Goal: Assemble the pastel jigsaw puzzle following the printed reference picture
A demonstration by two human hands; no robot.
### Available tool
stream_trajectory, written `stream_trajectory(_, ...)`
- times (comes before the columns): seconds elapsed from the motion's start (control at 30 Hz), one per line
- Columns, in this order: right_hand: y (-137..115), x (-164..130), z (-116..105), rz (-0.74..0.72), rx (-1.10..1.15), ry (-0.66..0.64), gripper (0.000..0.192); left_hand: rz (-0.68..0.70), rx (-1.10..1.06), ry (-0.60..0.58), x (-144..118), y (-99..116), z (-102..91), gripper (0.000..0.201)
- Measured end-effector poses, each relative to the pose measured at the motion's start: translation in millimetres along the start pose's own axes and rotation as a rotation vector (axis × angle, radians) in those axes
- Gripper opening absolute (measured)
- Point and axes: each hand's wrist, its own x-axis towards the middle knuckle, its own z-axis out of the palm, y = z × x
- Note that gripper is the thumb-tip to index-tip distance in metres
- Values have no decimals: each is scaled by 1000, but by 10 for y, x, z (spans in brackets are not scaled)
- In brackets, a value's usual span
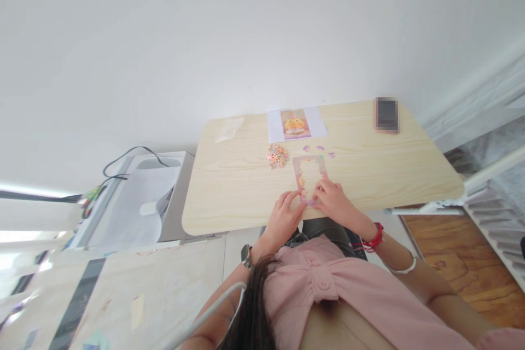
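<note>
A partly joined jigsaw puzzle (298,169) lies near the table's front edge. Its border strips surround a bare middle. My left hand (286,210) rests at its lower left corner, fingers apart and touching the border. At the lower right, my right hand (333,199) has its fingers bent and pressed together over a small purple puzzle piece, mostly hidden beneath them. A heap of mixed puzzle pieces (278,156) sits left of the puzzle. Just above it lie a few loose purple pieces (320,148).
Behind the puzzle lies a printed sheet (318,122) with a yellow cartoon figure. A phone-like dark object (386,115), blurred out, is at the back right. A clear plastic bag (229,129) lies at the back left. A grey cabinet (176,202) with papers stands left of the table.
</note>
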Motion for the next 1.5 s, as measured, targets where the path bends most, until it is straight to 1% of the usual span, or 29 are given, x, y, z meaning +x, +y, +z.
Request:
stream_trajectory(0.2, -17, 47, -55, 3, 6, -65, 7, 1, 8, -3, 4, -4, -7, 25)
stream_trajectory(0.3, -23, 56, -54, 7, 5, -75, 7, 3, 6, -4, 2, -4, -9, 25)
stream_trajectory(0.63, -20, 69, -44, 23, 58, -77, 6, 2, 8, -17, 9, -5, -8, 25)
stream_trajectory(0.83, -49, 65, -57, 38, 76, -60, 4, 27, 24, -32, 10, 2, 0, 32)
stream_trajectory(0.97, -69, 58, -56, 56, 64, -39, 6, 41, 73, -70, 1, 0, 23, 33)
stream_trajectory(1.1, -76, 49, -42, 50, 40, -38, 7, 52, 139, -77, -7, 27, 39, 33)
stream_trajectory(1.27, -102, 38, -30, 43, 0, -26, 8, 109, 197, -93, 53, 76, 16, 26)
stream_trajectory(1.37, -93, 29, -33, 49, 40, -22, 8, 112, 176, -77, 123, 70, -11, 21)
stream_trajectory(1.5, 45, 44, -90, 60, 108, 22, 10, 61, 119, 9, 219, -1, -69, 21)
